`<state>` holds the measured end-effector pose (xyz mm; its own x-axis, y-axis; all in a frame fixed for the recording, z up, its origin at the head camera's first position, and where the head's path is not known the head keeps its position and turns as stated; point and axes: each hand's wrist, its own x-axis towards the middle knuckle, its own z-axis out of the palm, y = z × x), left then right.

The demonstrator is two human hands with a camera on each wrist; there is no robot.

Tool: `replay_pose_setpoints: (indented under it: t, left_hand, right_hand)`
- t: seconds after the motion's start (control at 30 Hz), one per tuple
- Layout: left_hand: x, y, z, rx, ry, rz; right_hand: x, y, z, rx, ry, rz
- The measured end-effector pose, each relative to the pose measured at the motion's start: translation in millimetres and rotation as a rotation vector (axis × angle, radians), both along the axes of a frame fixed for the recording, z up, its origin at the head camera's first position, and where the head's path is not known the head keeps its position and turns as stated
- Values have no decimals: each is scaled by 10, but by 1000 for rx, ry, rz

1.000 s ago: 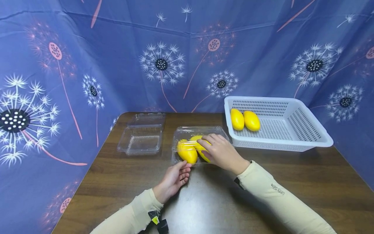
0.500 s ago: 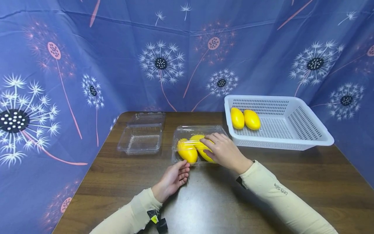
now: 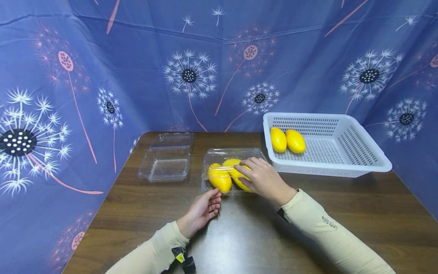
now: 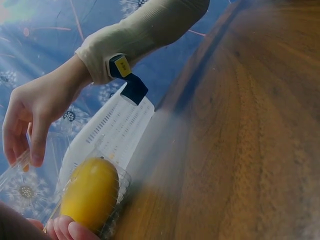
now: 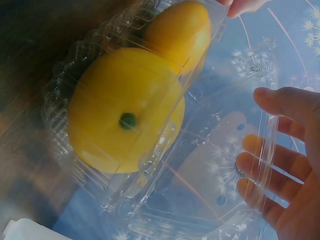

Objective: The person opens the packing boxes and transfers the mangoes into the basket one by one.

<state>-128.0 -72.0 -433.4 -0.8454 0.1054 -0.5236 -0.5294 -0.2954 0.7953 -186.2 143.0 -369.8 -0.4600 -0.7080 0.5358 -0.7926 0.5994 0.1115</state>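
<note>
Clear box: set on the tabletop [image 3: 119,217] just below the middle of the head frame; one yellow fruit [image 3: 220,182] and another yellow fruit [image 3: 239,178] are held in it, side by side.
Lid [image 5: 210,165]: raised at a slant over the fruit, its free edge apart from the rim of the clear box [image 3: 204,184].
Right hand [image 3: 265,179]: the lid's edge is pinched, thumb on one face and fingers on the other.
Left hand [image 3: 202,211]: the near rim appears to be pinched between thumb and fingers, beside the left fruit.
Lid handling: best done, it is judged, with the rim kept steady and the lid's edge guided evenly, since thin plastic may flex or catch on the fruit; fingers should be kept out of the seam.
Head view only: a second clear box [image 3: 145,164], uncovered, is shown at left, and the two fruits inside the white basket [image 3: 369,154] at upper right are plainly seen.
Right wrist view only: a dark green spot [image 5: 127,120] is shown on one fruit's end, and the right fingers are seen through the lid.
Left wrist view: the gap between lid and rim is shown from the side.
</note>
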Motion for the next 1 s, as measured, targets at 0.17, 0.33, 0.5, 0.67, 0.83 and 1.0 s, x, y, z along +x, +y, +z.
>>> replay_pose_setpoints:
  t: [0.17,0.33,0.5,0.67,0.83,1.0]
  left_hand:
    - [8,-5,-9,-1,11,3]
    - [20,-15,9,-13,23,24]
    - [32,-24,22,-30,31,77]
    - [13,-42,-2,-49,41,132]
    - [6,-68,-5,-56,56,150]
    - [14,-104,23,-41,68,159]
  right_hand:
    - [-6,11,-19,2,7,3]
    - [-8,20,-26,0,-2,2]
    - [-6,18,-24,-3,-12,12]
    - [-7,26,-14,10,-22,17]
    - [-3,32,-11,5,-32,19]
    - [-6,33,-13,2,-27,29]
